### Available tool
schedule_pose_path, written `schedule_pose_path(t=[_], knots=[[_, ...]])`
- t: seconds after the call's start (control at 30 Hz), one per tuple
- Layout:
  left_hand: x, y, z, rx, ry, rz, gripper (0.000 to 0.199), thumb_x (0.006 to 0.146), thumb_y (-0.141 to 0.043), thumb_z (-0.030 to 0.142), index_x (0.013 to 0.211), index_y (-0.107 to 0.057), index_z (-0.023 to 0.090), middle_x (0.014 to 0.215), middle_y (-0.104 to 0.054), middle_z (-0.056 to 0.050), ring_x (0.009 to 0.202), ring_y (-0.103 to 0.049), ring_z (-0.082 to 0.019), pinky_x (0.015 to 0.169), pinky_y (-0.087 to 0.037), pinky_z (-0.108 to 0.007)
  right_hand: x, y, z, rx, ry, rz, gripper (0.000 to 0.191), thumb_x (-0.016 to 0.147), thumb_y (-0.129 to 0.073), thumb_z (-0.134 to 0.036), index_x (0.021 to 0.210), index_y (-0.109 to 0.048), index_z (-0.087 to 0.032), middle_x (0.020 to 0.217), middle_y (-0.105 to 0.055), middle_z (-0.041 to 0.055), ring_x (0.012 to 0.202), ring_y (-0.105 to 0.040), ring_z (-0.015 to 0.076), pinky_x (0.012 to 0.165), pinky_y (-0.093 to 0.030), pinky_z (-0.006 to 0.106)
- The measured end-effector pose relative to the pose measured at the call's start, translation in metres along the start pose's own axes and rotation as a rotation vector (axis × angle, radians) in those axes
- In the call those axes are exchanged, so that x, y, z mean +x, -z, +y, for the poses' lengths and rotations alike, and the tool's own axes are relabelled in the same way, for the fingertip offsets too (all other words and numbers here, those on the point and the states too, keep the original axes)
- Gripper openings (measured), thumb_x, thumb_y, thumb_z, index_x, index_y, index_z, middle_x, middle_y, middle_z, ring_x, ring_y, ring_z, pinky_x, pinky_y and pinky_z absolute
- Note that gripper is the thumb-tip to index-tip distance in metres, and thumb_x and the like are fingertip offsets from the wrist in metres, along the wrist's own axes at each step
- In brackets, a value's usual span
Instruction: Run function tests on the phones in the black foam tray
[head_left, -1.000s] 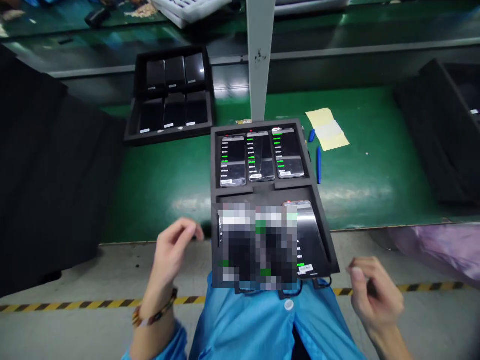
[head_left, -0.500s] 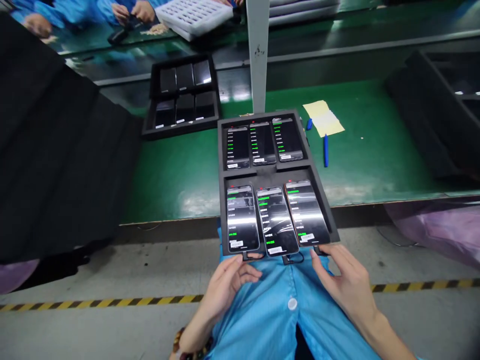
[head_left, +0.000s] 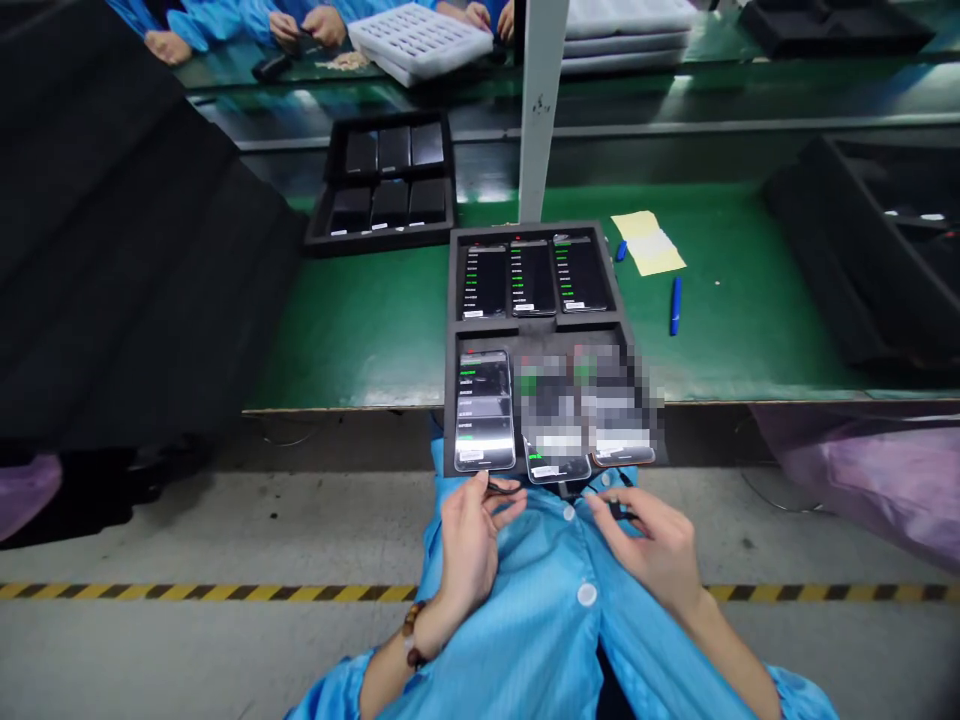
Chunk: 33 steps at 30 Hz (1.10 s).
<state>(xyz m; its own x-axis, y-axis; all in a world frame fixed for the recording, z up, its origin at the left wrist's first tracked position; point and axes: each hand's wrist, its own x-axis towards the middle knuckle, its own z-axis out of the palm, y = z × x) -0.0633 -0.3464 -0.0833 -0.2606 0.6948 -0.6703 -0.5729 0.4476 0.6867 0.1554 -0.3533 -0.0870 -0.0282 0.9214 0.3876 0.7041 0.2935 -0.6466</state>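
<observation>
A long, green-topped workbench [head_left: 360,350] bears a black, rectangular foam tray [head_left: 536,336], its near end jutting past the bench edge. Below that end, the bare right hand [head_left: 660,540] and the bare left hand [head_left: 471,545] both pinch. Six flat, dark-screened phones [head_left: 532,280] lie in the tray, three per row. The right fingers grasp a small black cable plug [head_left: 621,511], apart from the phones; the left fingers grasp a thin black cable end [head_left: 502,488] just below the near-left phone [head_left: 484,410]; whether it is seated, I cannot tell.

I can read no word or number here: the lit phones [head_left: 485,412] before me show rows of white and green lettering [head_left: 471,282], several carry white labels [head_left: 472,314], and the dark phones [head_left: 389,203] beyond bear small tags [head_left: 382,226], all illegible.
</observation>
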Motion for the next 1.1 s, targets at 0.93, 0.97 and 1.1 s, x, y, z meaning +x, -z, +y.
schedule_pose_path(t=[0.93,0.97,1.1], knots=[[-0.006,0.013,0.002,0.311,-0.166,-0.108,0.05,0.076,-0.09,0.065,0.09,-0.077,0.019,0.062,-0.07,-0.004,0.052,-0.072,-0.022,0.05,-0.061,-0.03,0.016,-0.005,-0.001,0.156,0.303,-0.074,0.055,0.113,-0.049,-0.057,0.07,-0.055,-0.023,0.066,-0.057,0.0004,0.056,-0.056,0.0129,0.05,-0.042,0.027],[-0.01,0.014,0.008,0.399,-0.136,-0.204,0.047,0.078,-0.09,0.063,0.087,-0.078,0.018,0.062,-0.07,-0.005,0.051,-0.071,-0.022,0.05,-0.061,-0.03,0.015,0.006,0.0,0.195,0.276,-0.081,0.058,0.113,-0.046,-0.062,0.07,-0.053,-0.023,0.065,-0.056,0.0002,0.056,-0.055,0.0132,0.049,-0.042,0.026],[-0.038,-0.013,0.036,0.561,-0.026,-0.633,0.03,0.084,-0.093,0.039,0.105,-0.082,0.021,0.071,-0.077,-0.007,0.061,-0.076,-0.024,0.062,-0.063,-0.031,0.016,0.034,-0.006,0.499,0.055,-0.134,0.055,0.106,-0.055,-0.069,0.077,-0.05,-0.023,0.079,-0.069,0.0046,0.072,-0.066,0.0183,0.067,-0.057,0.032]])
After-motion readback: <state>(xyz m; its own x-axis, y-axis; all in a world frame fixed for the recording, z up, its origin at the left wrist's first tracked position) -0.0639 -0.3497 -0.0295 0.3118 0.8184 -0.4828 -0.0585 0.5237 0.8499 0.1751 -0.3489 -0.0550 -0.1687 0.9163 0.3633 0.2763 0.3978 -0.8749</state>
